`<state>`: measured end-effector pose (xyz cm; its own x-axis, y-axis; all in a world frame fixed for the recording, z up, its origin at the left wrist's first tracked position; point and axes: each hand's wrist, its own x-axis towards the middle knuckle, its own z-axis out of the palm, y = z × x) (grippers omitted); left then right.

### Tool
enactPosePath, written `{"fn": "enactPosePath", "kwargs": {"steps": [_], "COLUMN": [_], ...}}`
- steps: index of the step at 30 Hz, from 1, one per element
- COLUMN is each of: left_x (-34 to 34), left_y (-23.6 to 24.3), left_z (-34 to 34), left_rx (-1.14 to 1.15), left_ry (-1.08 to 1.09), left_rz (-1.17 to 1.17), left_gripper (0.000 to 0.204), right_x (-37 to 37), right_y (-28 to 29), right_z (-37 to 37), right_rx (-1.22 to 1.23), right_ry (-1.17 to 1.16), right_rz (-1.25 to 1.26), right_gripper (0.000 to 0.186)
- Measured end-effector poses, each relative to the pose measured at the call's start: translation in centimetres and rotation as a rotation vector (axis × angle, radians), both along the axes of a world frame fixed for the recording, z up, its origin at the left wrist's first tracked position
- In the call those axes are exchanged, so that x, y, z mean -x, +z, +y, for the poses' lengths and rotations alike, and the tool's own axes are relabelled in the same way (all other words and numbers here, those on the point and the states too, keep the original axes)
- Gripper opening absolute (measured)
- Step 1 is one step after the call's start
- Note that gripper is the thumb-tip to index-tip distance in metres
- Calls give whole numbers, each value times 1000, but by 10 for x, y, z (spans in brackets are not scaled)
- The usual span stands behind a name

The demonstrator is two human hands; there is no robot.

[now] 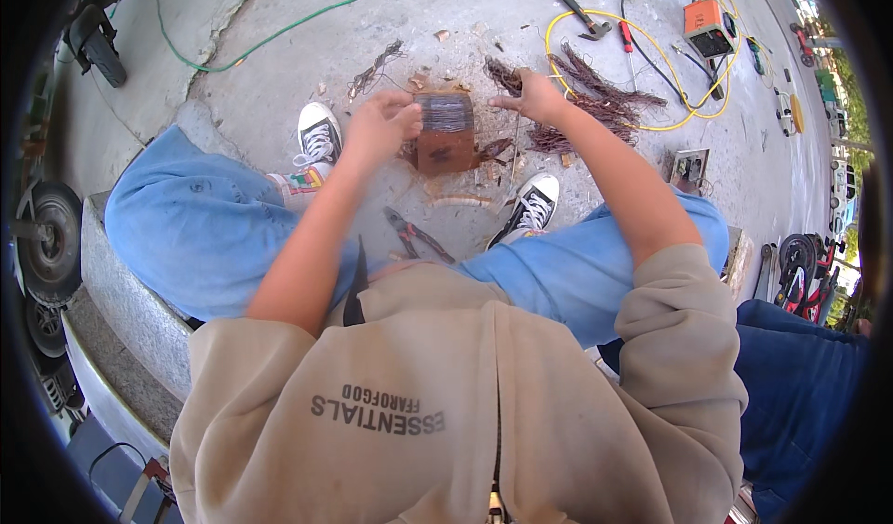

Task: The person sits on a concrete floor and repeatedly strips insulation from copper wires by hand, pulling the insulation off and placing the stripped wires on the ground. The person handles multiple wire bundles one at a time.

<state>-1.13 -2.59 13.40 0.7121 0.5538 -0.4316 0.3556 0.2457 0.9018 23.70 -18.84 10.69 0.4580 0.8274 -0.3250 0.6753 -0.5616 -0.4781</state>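
Between my shoes, a rusty brown block (445, 152) with grey wire-like windings across its upper part sits on debris-strewn concrete. My left hand (389, 119) is at its left edge, fingers curled; what they grip, if anything, is hard to make out. Right of the block, my right hand (527, 96) has its thumb held apart from the fingers, beside tangled dark copper-coloured wire (605, 105). A smaller wire tangle (367, 77) lies at upper left. Red-and-black pliers (414, 237) rest nearer me.
A hammer (577, 14), screwdriver (629, 45) and orange machine (704, 26) lie upper right, among yellow and black cables. A green hose (335, 7) crosses the upper left. A stone step (130, 319) and wheels (51, 240) flank my left. Another person's dark-trousered leg (791, 384) is at right.
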Motion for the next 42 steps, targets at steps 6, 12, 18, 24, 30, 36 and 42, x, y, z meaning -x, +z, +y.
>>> {"fn": "enactPosePath", "kwargs": {"steps": [6,12,18,24,30,36,42], "left_x": [11,-1,-8,-20,-15,-16,-13], "left_y": [-128,-117,-119,-108,-144,-164,-148], "left_z": [14,3,5,2,4,7,6], "left_rx": [30,382,540,584,527,528,554], "left_ry": [-113,-88,-64,-68,-55,-110,12], "left_rz": [211,211,144,191,207,276,284], "left_gripper": [24,37,38,42,44,38,29], "right_x": [13,26,5,-3,31,18,7], "right_y": [-80,-96,-72,-98,-122,-137,-113], "right_z": [-24,-22,-5,-7,27,15,12], "right_rx": [488,420,550,212,236,237,275], "right_ry": [172,317,138,276,153,-122,-419], "right_rz": [55,146,548,384,403,997,1272], "right_gripper": [76,54,56,58,42,36,35]}}
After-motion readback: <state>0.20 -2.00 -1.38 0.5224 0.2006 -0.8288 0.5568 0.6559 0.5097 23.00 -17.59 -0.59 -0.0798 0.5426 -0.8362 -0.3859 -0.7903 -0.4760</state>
